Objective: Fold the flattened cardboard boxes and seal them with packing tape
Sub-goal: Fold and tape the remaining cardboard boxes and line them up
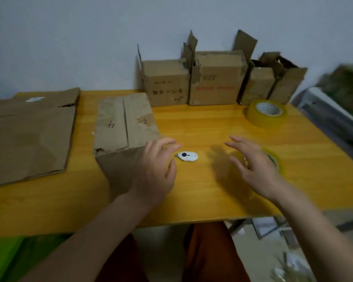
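A folded brown cardboard box [124, 127] with closed top flaps stands at the table's middle left. Flattened cardboard boxes [29, 137] lie in a pile at the far left. My left hand [155, 169] hovers beside the folded box, fingers loosely curved, holding nothing, just left of a small white cutter [188, 156]. My right hand [253, 165] is spread over the table, fingers straight, above a clear tape roll [273, 159] that it partly hides. A second, larger roll of yellowish packing tape [266, 112] lies at the back right.
Three assembled boxes [214, 82] with raised flaps stand against the wall at the back. The yellow wooden table [202, 200] ends just before my legs. A grey-white object [330, 117] sits off the right edge. Green material [6, 257] lies lower left.
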Demonstrator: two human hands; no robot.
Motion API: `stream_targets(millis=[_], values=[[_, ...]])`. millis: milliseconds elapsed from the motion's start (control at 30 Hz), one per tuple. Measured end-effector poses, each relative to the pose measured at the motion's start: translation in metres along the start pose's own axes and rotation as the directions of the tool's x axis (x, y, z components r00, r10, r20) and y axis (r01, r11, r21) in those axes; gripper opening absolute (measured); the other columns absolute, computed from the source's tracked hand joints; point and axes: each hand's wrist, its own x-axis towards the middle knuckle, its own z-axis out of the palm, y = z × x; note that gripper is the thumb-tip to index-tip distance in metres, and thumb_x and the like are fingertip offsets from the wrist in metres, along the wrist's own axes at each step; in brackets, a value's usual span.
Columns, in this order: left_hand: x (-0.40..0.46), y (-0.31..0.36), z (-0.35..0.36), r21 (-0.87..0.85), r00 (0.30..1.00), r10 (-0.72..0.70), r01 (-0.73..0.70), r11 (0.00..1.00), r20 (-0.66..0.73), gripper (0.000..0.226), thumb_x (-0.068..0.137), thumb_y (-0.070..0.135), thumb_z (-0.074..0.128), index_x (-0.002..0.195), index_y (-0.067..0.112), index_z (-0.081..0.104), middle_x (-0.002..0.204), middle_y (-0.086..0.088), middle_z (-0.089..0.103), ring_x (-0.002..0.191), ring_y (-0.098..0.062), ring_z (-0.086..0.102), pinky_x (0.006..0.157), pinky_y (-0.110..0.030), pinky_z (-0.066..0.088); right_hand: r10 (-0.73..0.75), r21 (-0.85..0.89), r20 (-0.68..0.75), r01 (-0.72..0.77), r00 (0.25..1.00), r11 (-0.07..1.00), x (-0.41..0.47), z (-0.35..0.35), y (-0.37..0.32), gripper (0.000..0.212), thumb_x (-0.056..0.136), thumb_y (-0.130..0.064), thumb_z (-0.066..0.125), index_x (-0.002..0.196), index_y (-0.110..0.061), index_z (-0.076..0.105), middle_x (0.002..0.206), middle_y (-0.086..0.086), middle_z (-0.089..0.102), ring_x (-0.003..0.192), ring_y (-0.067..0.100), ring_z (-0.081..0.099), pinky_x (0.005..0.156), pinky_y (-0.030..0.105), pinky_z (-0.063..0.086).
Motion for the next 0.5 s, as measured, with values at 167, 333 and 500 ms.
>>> stream_targets(millis=[167,333,500], values=[[0.007,0.034,0.054,-0.137,0.885,-0.196,0.276,0.951,0.423,0.054,0.093,0.016,0.059,0.144,0.016,0.041,0.141,-0.002,0.044,0.13,-0.016,0.04,0.11,-0.036,0.035,0.15,-0.1,0.014,-0.148,0.989,0.984,-0.033,-0.005,0.039,0.052,0.085,-0.032,0.069,0.13,-0.012,0.054,0.143,0.005,0.045,0.14,0.021,0.029,0.113,0.035,0.025],[0.022,0.048,0.095,-0.21,0.693,-0.329,0.571,0.793,0.641,0.062,0.094,0.013,0.059,0.149,0.019,0.031,0.15,0.001,0.038,0.138,-0.016,0.036,0.112,-0.039,0.036,0.156,-0.317,0.024,-0.141,0.987,0.938,-0.042,0.01,0.054,0.062,0.076,-0.037,0.077,0.127,-0.008,0.056,0.136,0.008,0.049,0.138,0.029,0.03,0.114,0.038,0.023],[0.025,0.053,0.113,-0.251,0.634,-0.295,0.627,0.737,0.715,0.068,0.093,0.003,0.056,0.151,0.022,0.026,0.156,0.002,0.031,0.143,-0.017,0.03,0.116,-0.04,0.03,0.155,-0.284,-0.009,-0.151,0.988,0.947,-0.042,0.009,0.054,0.045,0.077,-0.032,0.076,0.116,-0.014,0.063,0.122,0.005,0.06,0.128,0.026,0.042,0.118,0.043,0.004]])
